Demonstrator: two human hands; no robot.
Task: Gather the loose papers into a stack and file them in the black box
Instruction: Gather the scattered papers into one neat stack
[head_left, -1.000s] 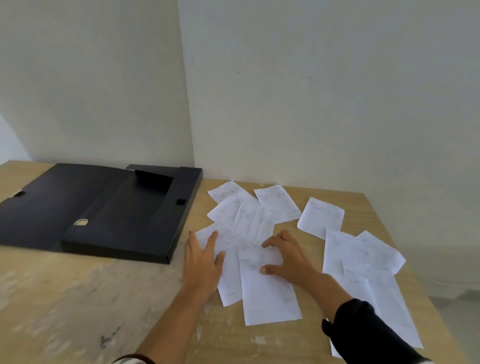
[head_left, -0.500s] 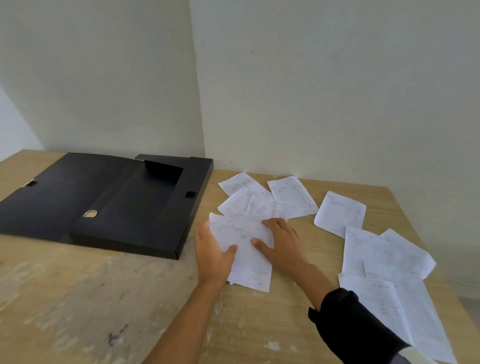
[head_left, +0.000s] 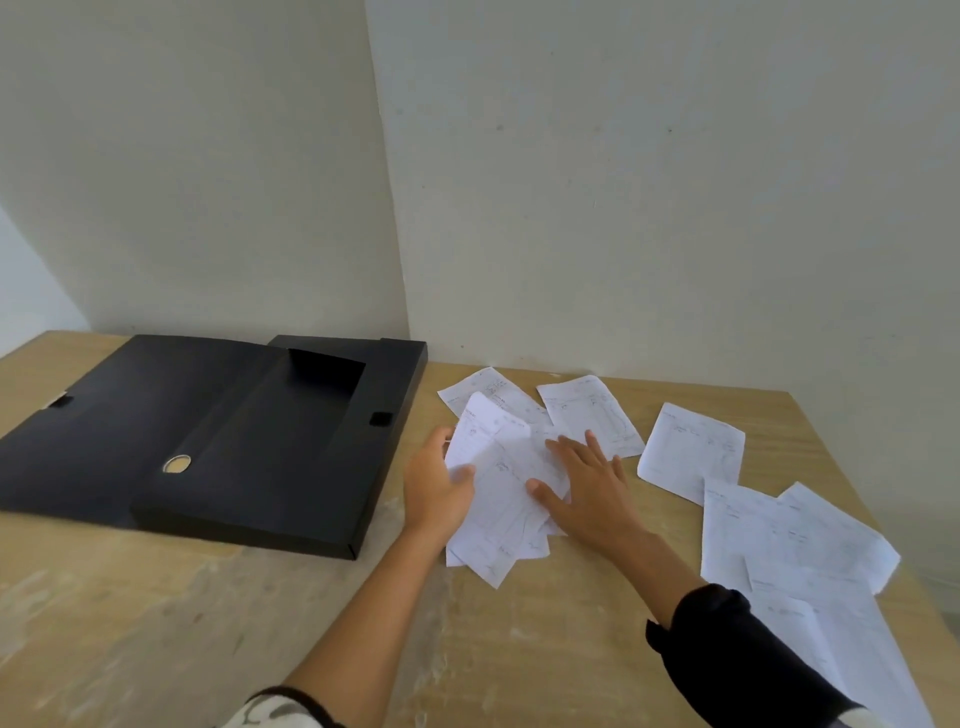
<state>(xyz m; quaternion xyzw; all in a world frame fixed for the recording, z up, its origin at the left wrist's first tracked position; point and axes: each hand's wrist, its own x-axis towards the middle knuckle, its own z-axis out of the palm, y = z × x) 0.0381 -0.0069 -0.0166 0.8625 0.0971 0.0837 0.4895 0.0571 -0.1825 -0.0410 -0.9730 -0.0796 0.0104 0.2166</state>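
A black file box (head_left: 249, 467) lies open on the wooden table (head_left: 156, 597) at the left, its flap spread flat. Right beside it, my left hand (head_left: 436, 488) grips the left edge of a small bunch of white papers (head_left: 498, 499), thumb on top, the far end lifted and curling. My right hand (head_left: 587, 488) rests flat with spread fingers on the bunch's right side. Two loose sheets (head_left: 587, 410) lie behind the hands. One sheet (head_left: 691, 452) lies apart to the right, and several overlapping sheets (head_left: 789, 545) run down the table's right edge.
Two pale walls meet in a corner just behind the table. The table's right edge (head_left: 857, 493) is close to the outer sheets. Bare, scuffed wood fills the near left area.
The hands have drawn more sheets together into one bunch. My left hand now lifts the bunch's left side, and my right hand has slid to its right part.
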